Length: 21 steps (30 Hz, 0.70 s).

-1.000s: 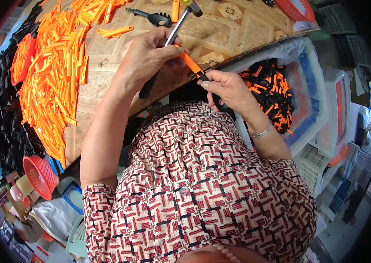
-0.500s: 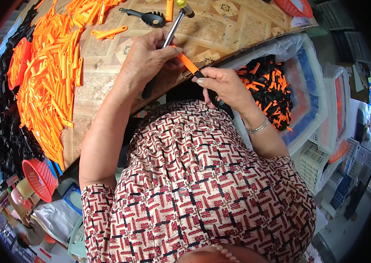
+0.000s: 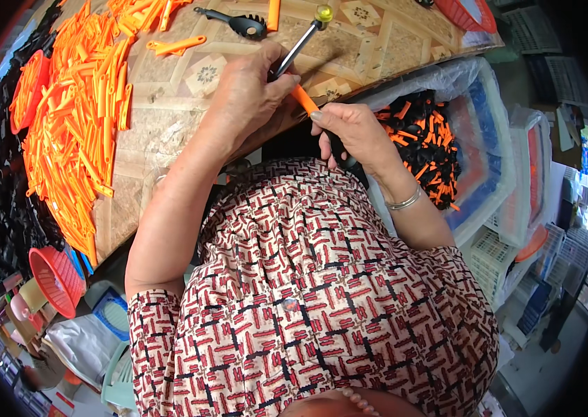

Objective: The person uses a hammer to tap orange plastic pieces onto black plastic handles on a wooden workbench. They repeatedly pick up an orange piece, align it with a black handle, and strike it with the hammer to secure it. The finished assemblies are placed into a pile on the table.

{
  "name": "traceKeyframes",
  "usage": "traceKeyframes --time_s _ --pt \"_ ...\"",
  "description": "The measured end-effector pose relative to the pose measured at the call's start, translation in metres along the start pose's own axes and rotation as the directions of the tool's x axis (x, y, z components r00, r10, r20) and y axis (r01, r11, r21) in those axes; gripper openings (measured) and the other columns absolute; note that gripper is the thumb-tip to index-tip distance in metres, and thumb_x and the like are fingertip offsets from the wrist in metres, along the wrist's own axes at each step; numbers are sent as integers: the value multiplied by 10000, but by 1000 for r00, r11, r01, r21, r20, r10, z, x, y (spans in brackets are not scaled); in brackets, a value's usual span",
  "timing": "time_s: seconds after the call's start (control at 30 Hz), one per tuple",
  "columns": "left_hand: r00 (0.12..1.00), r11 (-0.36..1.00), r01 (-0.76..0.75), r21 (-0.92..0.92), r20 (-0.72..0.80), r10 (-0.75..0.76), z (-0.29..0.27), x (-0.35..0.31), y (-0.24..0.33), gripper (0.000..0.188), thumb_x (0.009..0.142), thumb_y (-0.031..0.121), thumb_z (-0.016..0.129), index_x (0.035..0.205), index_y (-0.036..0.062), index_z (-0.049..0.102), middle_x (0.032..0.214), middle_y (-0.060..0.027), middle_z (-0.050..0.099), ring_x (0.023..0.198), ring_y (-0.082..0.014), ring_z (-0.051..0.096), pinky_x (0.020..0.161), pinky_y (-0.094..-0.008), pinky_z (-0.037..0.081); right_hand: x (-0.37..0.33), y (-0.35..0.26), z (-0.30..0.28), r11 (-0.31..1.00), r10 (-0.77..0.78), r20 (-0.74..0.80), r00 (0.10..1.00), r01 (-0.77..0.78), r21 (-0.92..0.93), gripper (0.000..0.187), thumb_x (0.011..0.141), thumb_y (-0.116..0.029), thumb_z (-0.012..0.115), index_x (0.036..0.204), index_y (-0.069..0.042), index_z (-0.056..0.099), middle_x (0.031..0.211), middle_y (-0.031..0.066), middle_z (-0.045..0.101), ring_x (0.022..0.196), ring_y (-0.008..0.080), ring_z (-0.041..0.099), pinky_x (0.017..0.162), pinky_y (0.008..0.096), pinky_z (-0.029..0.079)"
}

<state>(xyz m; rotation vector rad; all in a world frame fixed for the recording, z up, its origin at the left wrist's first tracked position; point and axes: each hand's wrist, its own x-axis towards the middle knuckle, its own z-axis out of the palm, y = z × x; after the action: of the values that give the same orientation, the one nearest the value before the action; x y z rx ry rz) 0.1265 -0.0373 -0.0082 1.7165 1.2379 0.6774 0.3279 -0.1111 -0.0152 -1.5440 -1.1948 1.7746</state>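
Observation:
My left hand (image 3: 255,87) is closed around a small hammer (image 3: 297,50) with a metal shaft and a black and yellow head, tilted up and to the right above the table. Its thumb is beside the upper end of an orange handle (image 3: 304,101); whether it presses on it I cannot tell. My right hand (image 3: 353,132) pinches the handle's lower end, where a black part joins it; that part is mostly hidden by the fingers. Farther off on the table lie a black slotted utensil head (image 3: 248,26) and some orange handles (image 3: 175,46).
A large heap of orange handles (image 3: 78,125) covers the table's left side, beside a pile of black pieces (image 3: 2,187). Red baskets (image 3: 61,281) stand at the left. Right of my lap, a plastic-lined bin (image 3: 485,146) holds black and orange utensils (image 3: 426,149). The table edge (image 3: 405,73) curves ahead.
The hammer head has swung to the right and slightly down. My left hand has shifted a little to the right, while my right hand keeps its pinch on the orange-handled utensil.

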Motion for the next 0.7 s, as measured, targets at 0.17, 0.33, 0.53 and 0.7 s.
traceKeyframes --time_s 0.17,0.33,0.53,0.7 --pt "990 975 -53 214 -119 80 -24 -24 13 359 959 223 706 1262 31 684 844 -46 676 638 -78 608 579 -240 479 1 -9 2 996 24 5 1000 -24 -87 355 1025 -371 573 830 -79 626 598 18 649 444 96 605 397 193 366" --pt "973 965 219 -144 112 -204 -44 -73 26 424 1055 260 568 1453 118 545 735 -21 642 619 -70 573 559 -237 442 0 -8 0 998 30 9 1000 -29 -59 356 1029 -370 563 836 -78 628 594 22 648 449 108 621 393 195 363" --pt "994 977 -74 200 -69 89 -41 -99 13 494 988 67 611 1472 122 527 791 -12 628 660 -107 567 667 -255 494 4 -9 5 999 33 -11 999 -34 -20 363 1024 -289 571 819 7 615 571 115 634 404 170 592 380 269 434" --pt "857 900 -391 194 -279 433 -36 -113 28 511 932 -101 555 1425 32 559 813 -17 571 667 -97 532 625 -226 452 5 -6 3 1000 8 27 1000 -7 -8 366 1027 -326 572 838 -17 624 577 88 639 414 156 600 379 248 411"
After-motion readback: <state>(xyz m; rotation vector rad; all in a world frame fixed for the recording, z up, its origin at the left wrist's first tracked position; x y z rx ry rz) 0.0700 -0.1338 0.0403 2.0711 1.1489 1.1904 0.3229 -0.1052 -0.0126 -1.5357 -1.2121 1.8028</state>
